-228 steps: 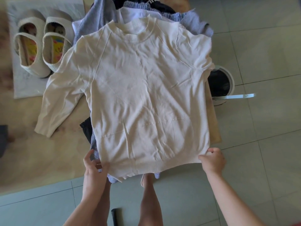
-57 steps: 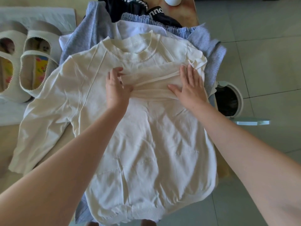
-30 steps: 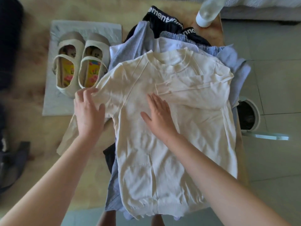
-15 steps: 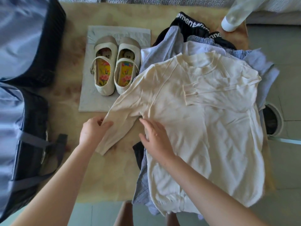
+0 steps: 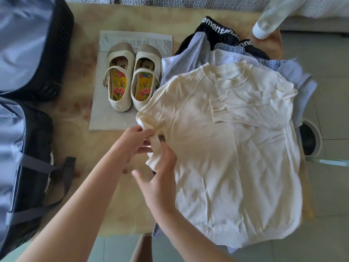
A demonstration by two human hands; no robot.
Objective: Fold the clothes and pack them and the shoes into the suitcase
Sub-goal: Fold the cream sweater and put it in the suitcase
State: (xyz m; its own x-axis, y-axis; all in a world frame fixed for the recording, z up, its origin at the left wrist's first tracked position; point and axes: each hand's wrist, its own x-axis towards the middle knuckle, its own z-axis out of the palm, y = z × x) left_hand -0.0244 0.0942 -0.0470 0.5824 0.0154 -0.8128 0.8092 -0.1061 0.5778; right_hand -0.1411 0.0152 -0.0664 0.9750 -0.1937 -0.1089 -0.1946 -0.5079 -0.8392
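My left hand point(image 5: 136, 142) pinches the sleeve point(image 5: 154, 157) of the cream sweater point(image 5: 236, 157) (other sleeve already folded across the chest); my right hand point(image 5: 158, 182), fingers spread, touches it too. Shoes point(image 5: 130, 80) sit at eleven o'clock, suitcase point(image 5: 62, 44) at nine.

A cream top point(image 5: 232, 152), cream shoes point(image 5: 131, 82) with floral yellow insoles, and a navy suitcase point(image 5: 28, 72) with grey-blue lining.

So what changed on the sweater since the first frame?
Both hands left the hem. On the cream sweater, the right-side sleeve is now folded across the chest. The left hand has pinched the left-side sleeve and pulled it inward; the right hand touches its cuff. The shoes and clothes pile are unmoved.
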